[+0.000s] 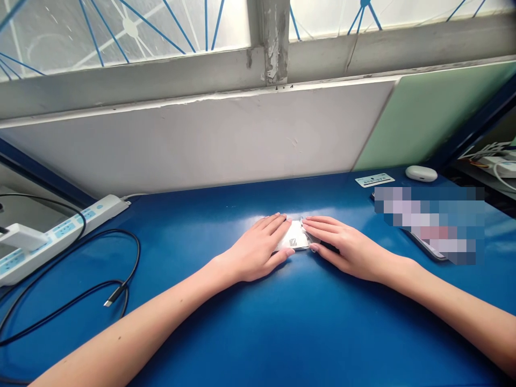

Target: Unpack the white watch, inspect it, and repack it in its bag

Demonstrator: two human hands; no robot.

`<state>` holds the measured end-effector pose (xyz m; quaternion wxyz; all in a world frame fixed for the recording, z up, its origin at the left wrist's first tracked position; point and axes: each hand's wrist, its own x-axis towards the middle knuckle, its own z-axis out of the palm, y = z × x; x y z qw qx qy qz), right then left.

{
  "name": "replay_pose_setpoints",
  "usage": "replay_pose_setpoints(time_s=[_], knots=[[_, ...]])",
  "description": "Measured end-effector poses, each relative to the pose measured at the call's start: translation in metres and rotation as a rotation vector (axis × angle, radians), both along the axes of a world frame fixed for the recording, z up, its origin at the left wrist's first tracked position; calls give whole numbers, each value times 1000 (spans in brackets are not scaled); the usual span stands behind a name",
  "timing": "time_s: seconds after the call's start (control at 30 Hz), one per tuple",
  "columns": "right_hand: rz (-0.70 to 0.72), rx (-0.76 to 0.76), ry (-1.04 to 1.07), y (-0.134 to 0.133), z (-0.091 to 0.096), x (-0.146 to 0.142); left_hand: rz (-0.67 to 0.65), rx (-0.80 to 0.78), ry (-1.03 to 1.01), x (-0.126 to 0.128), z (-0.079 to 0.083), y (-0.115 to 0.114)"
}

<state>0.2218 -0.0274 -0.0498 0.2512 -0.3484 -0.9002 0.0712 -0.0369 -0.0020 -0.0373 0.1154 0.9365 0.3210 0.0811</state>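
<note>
A small flat white packet (296, 234) with a dark printed square lies on the blue table, its right end in clear, shiny plastic. My left hand (260, 247) rests palm down over its left side, fingers stretched out flat and the thumb along the near edge. At the right end, my right hand (342, 244) grips the plastic edge, with its fingertips on the far corner and its thumb on the near one. Both palms hide part of the packet, and what it contains cannot be made out.
A white power strip (64, 231) with a plugged-in adapter (23, 237) and a looped black cable (139, 252) occupy the left. On the right are a partly blurred phone (427, 244), a printed card (374, 180) and a white earbud case (421, 173). A wall panel (201, 145) bounds the back.
</note>
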Motion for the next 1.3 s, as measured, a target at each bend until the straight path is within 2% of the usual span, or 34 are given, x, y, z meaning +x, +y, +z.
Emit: replay_pose_setpoints(time_s=[0.3,0.8,1.03,1.3], knots=[[-24,-51,34,0,-2,-2,3,-12,21,0,1,0],[-104,25,-8,-6,0,-10,-1,-7,41,0,1,0],[-84,127,-116,-8,3,-16,10,-2,40,2,0,0],[-83,154,-219,-15,10,-22,9,26,41,2,0,-2]])
